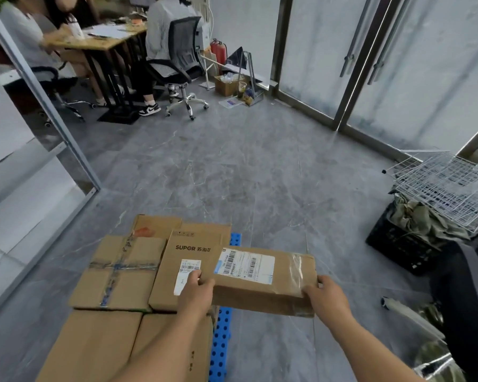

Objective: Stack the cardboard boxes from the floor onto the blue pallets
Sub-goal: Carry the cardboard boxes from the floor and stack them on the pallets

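ahead the grey floor (246, 166) lies open up to the glass doors (398, 64). to the left, stacked boxes (138, 271) cover the blue pallet (221, 340) almost to its edge. to the right, a black crate (398, 244) under wire racks (447, 188) blocks passage.

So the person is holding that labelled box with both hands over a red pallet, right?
Not quite: the pallet is blue, not red, as the head view shows. The rest holds: the left hand and right hand grip the labelled box by its ends.
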Available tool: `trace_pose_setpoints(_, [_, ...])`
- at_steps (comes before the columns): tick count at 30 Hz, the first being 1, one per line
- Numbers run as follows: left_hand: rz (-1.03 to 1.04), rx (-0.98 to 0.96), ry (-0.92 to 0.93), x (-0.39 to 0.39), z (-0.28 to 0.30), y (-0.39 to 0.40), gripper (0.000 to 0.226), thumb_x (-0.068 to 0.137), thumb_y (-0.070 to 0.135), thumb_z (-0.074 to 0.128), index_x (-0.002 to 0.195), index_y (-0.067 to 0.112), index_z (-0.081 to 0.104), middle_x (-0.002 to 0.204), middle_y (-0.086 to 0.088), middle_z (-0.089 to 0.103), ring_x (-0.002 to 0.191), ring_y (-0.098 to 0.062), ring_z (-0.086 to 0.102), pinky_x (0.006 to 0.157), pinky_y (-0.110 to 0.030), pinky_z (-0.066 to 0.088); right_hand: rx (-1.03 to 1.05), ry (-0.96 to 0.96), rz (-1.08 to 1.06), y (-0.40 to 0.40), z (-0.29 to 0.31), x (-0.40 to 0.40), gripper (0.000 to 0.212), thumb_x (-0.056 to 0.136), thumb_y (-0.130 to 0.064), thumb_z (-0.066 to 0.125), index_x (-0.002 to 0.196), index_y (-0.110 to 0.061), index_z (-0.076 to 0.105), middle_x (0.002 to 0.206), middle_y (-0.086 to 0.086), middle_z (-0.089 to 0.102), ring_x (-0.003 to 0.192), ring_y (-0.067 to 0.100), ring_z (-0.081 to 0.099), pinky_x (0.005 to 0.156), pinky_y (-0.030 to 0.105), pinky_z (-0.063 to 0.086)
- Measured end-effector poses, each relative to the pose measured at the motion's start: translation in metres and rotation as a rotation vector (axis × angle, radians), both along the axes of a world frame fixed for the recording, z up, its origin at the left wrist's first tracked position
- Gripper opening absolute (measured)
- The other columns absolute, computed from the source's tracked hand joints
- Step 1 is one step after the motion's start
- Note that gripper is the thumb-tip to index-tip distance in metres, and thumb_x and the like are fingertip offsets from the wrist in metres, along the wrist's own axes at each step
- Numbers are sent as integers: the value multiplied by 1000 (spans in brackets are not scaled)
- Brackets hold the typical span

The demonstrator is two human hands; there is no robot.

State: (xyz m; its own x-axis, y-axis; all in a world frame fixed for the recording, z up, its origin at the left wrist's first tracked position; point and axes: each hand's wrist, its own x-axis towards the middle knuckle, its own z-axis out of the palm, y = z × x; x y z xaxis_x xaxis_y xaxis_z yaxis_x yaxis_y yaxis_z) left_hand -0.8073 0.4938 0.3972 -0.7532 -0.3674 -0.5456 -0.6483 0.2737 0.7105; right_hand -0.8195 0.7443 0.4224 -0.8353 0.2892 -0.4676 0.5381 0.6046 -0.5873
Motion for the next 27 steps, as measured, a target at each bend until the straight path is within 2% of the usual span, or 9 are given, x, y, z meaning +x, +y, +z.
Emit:
trace_pose_setpoints(3, [18, 5, -14, -36, -7, 5, 45, 93, 27, 47, 137, 23, 38, 128, -2, 53, 101, -21, 53, 80, -30, 41, -30, -18, 14, 8, -11, -39, 38, 89, -19, 51, 126, -10, 50, 97, 4, 57, 78, 18, 55, 57, 29, 40])
trace_pose_setpoints(8, [112, -16, -29, -102, -18, 18, 50, 94, 25, 45, 142, 23, 32, 133, -1, 48, 85, -11, 47, 58, -23, 35, -84, -31, 97, 18, -27, -126, 37, 89, -19, 51, 125, -10, 49, 99, 6, 58, 81, 20, 56, 62, 31, 43])
trace_pose_setpoints(12, [203, -30, -71, -151, -22, 29, 51, 94, 24, 46, 143, 21, 32, 135, -1, 48, 91, -13, 46, 75, -27, 38, -87, -80, 163, 25, -34, -197, 36, 87, -18, 52, 122, -10, 50, 100, 5, 57, 86, 22, 57, 71, 34, 47])
trace_pose_setpoints(15, [265, -30, -98, -177, -25, 33, 48, 94, 22, 47, 141, 22, 35, 125, 1, 51, 91, -13, 46, 75, -27, 36, -75, -109, 234, 25, -42, -237, 37, 86, -18, 53, 121, -10, 51, 98, 3, 57, 82, 20, 56, 67, 32, 43])
trace_pose_setpoints(18, [354, -30, -114, -196, -34, 29, 50, 93, 21, 48, 142, 21, 34, 137, -3, 47, 95, -14, 46, 79, -27, 37, -90, -148, 301, 16, -54, -271, 38, 85, -16, 54, 122, -9, 51, 99, 5, 58, 82, 21, 56, 63, 31, 41])
trace_pose_setpoints(21, [403, -50, -154, -204, -40, 18, 51, 94, 24, 45, 143, 24, 31, 135, -2, 49, 86, -13, 50, 68, -26, 40, -117, -165, 339, -3, -60, -295, 38, 85, -14, 56, 123, -8, 51, 100, 6, 58, 83, 22, 56, 67, 30, 42])
trace_pose_setpoints(23, [453, -35, -145, -209, -42, 7, 51, 95, 22, 45, 144, 22, 30, 136, -4, 47, 91, -18, 53, 71, -29, 43, -113, -170, 371, -17, -63, -308, 39, 85, -15, 56, 123, -10, 51, 104, 7, 59, 84, 23, 57, 68, 30, 42])
trace_pose_setpoints(25, [507, -24, -134, -217, -44, -5, 51, 95, 18, 45, 144, 20, 30, 139, -6, 45, 96, -21, 53, 75, -31, 43, -123, -173, 394, -31, -66, -320, 38, 85, -15, 56, 122, -10, 51, 102, 5, 58, 80, 20, 56, 62, 29, 41])
trace_pose_setpoints(27, [541, -18, -136, -224, -45, -18, 52, 96, 16, 45, 145, 19, 29, 138, -6, 45, 94, -22, 55, 70, -29, 46, -140, -178, 410, -46, -68, -328, 35, 85, -13, 55, 120, -10, 52, 99, 3, 57, 75, 14, 55, 55, 26, 39])
